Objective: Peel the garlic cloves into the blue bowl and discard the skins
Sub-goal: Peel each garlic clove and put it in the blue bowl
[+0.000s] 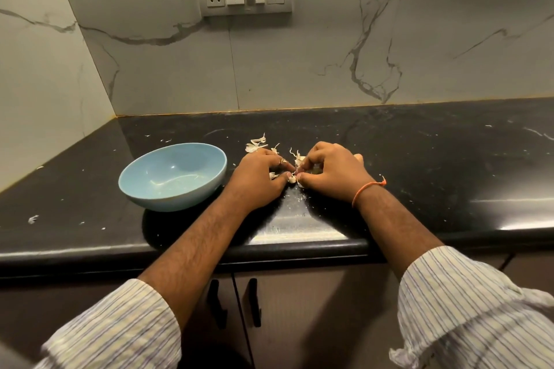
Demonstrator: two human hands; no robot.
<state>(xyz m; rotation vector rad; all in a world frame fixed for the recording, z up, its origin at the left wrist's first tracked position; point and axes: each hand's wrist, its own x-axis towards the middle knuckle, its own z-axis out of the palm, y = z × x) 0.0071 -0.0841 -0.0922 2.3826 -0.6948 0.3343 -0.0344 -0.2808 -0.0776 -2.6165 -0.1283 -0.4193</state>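
Both hands together mid-counter, toward the front edge: left hand [260, 177] and right hand [328, 172] pinching one clove [295, 177] between fingertips, low over the counter [419, 159]. Bowl [172, 175] just left of the left hand, seemingly holding no cloves yet, though glare blurs its floor. Skins [256, 144] strewn behind the hands. Best done by steadying the clove with one thumb, nicking skin at the root end, stripping lengthwise, then dropping it leftward into the bowl.
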